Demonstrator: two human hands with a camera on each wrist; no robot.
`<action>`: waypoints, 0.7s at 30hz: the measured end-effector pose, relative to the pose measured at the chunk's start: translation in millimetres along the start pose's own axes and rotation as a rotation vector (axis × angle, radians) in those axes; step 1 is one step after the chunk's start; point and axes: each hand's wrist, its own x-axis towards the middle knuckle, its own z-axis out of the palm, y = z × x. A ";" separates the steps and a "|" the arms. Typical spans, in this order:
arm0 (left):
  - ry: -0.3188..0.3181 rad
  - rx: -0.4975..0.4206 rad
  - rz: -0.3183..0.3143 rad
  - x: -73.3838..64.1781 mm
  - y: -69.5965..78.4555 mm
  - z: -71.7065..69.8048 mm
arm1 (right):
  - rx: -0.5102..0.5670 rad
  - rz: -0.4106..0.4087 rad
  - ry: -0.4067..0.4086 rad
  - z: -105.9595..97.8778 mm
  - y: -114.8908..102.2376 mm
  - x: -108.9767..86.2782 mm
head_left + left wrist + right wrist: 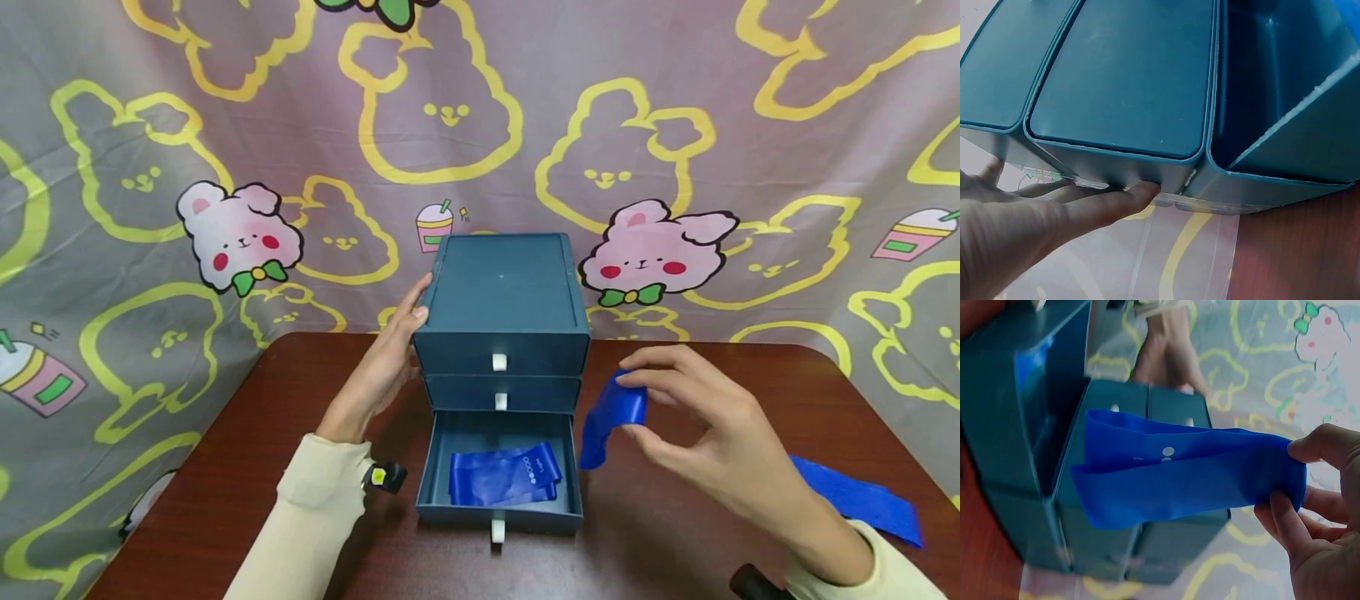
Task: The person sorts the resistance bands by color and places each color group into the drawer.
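Note:
A dark teal drawer unit (501,287) stands on the table, its bottom drawer (450,515) pulled out and the two upper drawers closed. My left hand (381,362) rests against the unit's left side; the left wrist view shows its fingers (1129,200) extended along that wall. Inside the open drawer lie folded blue resistance bands (487,479), one with white print. With thumb and fingers, my right hand (723,429) pinches the end of another blue resistance band (1179,487), a flat loop. This band hangs in the air just right of the open drawer.
More blue bands (862,500) lie on the brown table (247,500) at the right, partly behind my right forearm. White pull tabs (498,531) stick out from the drawer fronts. A patterned cloth (480,108) hangs behind the table.

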 end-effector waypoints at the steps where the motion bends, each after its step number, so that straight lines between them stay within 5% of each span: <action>1: -0.001 -0.002 0.001 0.1 0.0 0.1 | 0.014 -0.012 -0.011 3.8 -2.4 0.9; 9: -0.007 -0.009 0.002 0.2 0.5 0.6 | 0.146 -0.119 -0.084 43.7 -11.1 6.0; 21: -0.003 -0.012 -0.005 0.3 0.5 1.3 | 0.278 -0.134 -0.214 109.1 -23.5 20.6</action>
